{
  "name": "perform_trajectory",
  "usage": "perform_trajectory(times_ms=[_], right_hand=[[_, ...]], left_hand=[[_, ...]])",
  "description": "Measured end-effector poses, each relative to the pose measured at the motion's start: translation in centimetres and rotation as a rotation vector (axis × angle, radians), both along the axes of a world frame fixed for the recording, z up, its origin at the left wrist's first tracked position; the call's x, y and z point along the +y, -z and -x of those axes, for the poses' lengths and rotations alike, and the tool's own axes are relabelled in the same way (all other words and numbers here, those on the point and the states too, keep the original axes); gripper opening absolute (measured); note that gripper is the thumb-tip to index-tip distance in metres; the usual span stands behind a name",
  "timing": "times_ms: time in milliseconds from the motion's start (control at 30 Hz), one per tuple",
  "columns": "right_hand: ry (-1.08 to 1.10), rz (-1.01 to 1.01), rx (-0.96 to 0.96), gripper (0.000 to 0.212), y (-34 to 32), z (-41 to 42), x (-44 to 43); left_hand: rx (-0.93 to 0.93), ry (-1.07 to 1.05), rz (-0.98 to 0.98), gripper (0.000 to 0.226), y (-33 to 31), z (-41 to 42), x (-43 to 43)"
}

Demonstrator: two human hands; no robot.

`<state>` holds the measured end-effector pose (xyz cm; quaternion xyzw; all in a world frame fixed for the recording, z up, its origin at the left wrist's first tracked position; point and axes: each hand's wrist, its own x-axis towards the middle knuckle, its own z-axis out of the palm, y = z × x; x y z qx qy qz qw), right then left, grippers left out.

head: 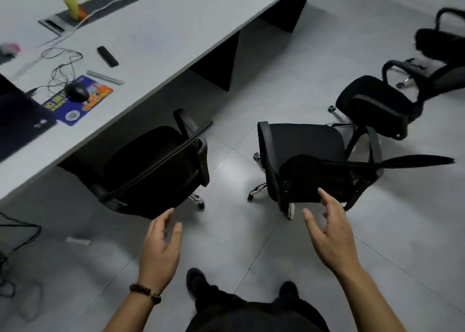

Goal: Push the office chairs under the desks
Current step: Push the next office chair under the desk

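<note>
left hand (158,251) wide, empty | right hand (329,236) wide, empty | black loop-armed chair (151,165) partly under flat grey desk (176,24) | 2nd chair (307,142) apart

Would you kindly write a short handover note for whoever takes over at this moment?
Left hand: open, empty, just behind the nearest chair.
Right hand: open, empty, by the backrest of the second chair.
Nearest chair: seat partly under the desk, looks done.
Second chair, third chair and fourth chair stand out on the floor, clear of the desk.
Left to do: push those three under.
</note>
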<state>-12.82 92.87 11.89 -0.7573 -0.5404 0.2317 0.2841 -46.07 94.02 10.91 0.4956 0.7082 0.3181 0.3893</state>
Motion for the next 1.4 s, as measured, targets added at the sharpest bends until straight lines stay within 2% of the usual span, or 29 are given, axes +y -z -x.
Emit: perform_trajectory(times_ms=[167,400,567,733,833,900,967,1033,1233,1400], right_hand=[[0.104,-0.063,0.051,0.058,0.4,-8.8,-3.8],[0.148,-0.027,0.11,0.058,1.6,-24.1,-9.4],[0.099,-0.046,0.068,0.057,0.2,-32.5,-7.9],[0.045,-0.129,0.055,0.056,-1.3,-36.9,-2.5],[-0.022,-0.165,-0.032,0.056,-0.4,-37.9,2.4],[-0.077,-0.08,-0.148,0.063,0.9,-38.0,6.0],[-0.151,0.115,-0.275,0.073,2.2,-37.9,8.9],[-0.219,0.19,-0.39,0.076,3.3,-38.5,10.7],[-0.351,0.167,-0.443,0.07,3.5,-43.4,15.8],[-0.471,0.107,-0.468,0.078,3.3,-47.6,22.5]], left_hand=[[0.053,0.134,-0.111,0.038,-0.9,-10.1,1.2],[0.047,0.181,-0.135,0.039,-1.4,-31.0,-2.5],[0.204,0.35,-0.242,0.042,-3.0,-40.4,-2.2],[0.276,0.333,-0.347,0.047,-4.5,-43.9,2.2],[0.389,0.327,-0.384,0.045,-3.1,-44.7,5.6],[0.578,0.321,-0.385,0.047,-1.3,-44.8,8.7],[0.786,0.327,-0.3,0.052,0.8,-45.0,11.4],[0.882,0.334,-0.198,0.056,2.2,-45.6,13.1],[0.859,0.282,-0.15,0.052,2.8,-49.3,14.5],[0.884,0.269,-0.048,0.057,2.7,-53.0,16.2]])
